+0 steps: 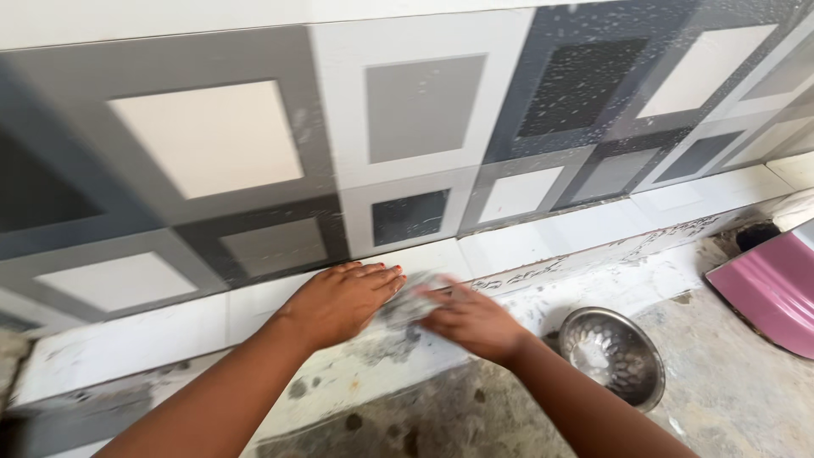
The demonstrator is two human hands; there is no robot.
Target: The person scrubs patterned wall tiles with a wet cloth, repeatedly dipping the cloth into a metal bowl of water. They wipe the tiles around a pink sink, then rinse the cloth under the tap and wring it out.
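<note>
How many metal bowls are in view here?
1. The metal bowl sits on the stained counter, right of the right hand. Others may lie outside the frame.

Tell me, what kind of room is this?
Probably a kitchen or wash area: a tiled wall rises behind a worn stone counter, and a steel colander bowl sits by both hands, which press a wet scrubbing pad.

Glossy glazed wall tiles (pixel 212 136); shiny dimpled metal bowl (pixel 612 354); perhaps a steel-wool scrubber (pixel 413 301), blurred.
</note>
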